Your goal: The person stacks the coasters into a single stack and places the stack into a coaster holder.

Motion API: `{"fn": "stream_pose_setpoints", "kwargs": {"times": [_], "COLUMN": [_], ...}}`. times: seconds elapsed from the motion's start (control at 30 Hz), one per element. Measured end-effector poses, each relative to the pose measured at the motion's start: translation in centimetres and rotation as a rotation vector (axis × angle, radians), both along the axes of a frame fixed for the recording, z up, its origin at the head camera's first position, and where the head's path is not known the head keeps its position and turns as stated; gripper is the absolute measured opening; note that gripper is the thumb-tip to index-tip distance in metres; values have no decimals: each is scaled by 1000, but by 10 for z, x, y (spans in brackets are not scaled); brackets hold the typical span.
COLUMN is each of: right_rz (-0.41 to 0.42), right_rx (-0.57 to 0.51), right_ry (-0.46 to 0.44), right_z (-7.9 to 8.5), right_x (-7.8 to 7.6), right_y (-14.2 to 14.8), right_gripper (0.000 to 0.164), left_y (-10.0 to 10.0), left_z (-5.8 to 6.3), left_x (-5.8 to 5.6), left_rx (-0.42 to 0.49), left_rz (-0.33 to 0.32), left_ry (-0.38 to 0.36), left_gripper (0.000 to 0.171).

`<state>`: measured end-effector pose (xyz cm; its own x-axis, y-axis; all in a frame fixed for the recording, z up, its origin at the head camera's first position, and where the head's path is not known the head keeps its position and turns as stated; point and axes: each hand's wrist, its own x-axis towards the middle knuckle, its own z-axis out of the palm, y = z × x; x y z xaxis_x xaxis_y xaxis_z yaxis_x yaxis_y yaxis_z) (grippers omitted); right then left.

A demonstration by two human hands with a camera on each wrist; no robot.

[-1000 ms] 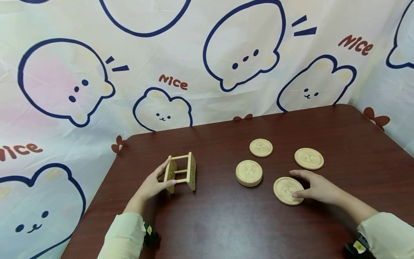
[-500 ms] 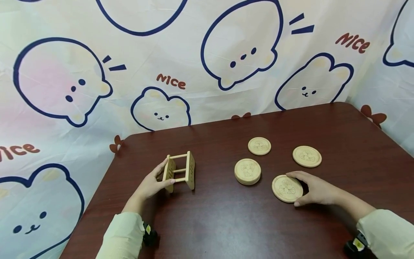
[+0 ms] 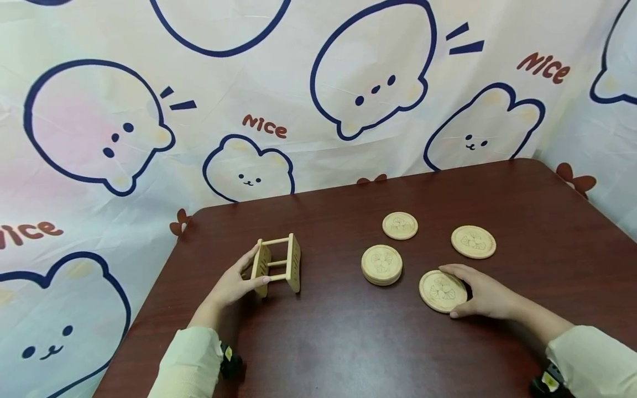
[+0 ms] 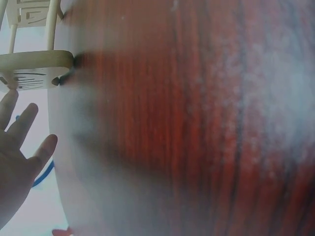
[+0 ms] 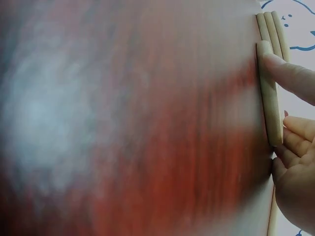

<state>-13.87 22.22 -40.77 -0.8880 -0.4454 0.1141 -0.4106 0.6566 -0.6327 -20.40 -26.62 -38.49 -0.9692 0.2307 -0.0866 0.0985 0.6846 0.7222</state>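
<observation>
The left hand (image 3: 233,282) holds a pale wooden coaster holder (image 3: 293,262) by its left side panel, with the thumb at the near rod and fingers at the far end. In the left wrist view the slatted panel of the holder (image 4: 34,61) shows above the fingers (image 4: 24,123). The right hand (image 3: 490,293) spans the right side of a round wooden coaster (image 3: 440,290) engraved with a flower, its thumb and index finger at the rim. That coaster (image 5: 268,93) lies flat on the table in the right wrist view, the thumb on its edge.
A short stack of coasters (image 3: 381,262) sits left of the gripped one. Two single coasters lie farther back, one behind the stack (image 3: 400,225) and one to the right (image 3: 473,241). A printed cloth (image 3: 318,155) hangs behind the dark red-brown table (image 3: 338,342).
The right thumb has moved from the coaster's top face to its near rim, and the index finger has come to the far rim. The left hand and holder stay in place.
</observation>
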Motion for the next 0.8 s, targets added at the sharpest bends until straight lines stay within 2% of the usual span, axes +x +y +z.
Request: {"fn": "stream_pose_setpoints", "kwargs": {"times": [0.2,0.5,0.8], "right_rz": [-5,2,-18], "right_rx": [20,32,86], "right_ry": [-33,-37,6], "right_z": [-1,-2,3], "right_x": [0,-3,-5], "right_y": [-3,-6,-7], "right_gripper": [87,89,85], "left_y": [0,-2,0], "left_z": [-1,-2,-2], "left_x": [-1,-1,-1], "left_rx": [10,23,20], "left_rz": [-4,-9,7], "left_ry": [-4,7,0], "left_gripper": [83,83,83]}}
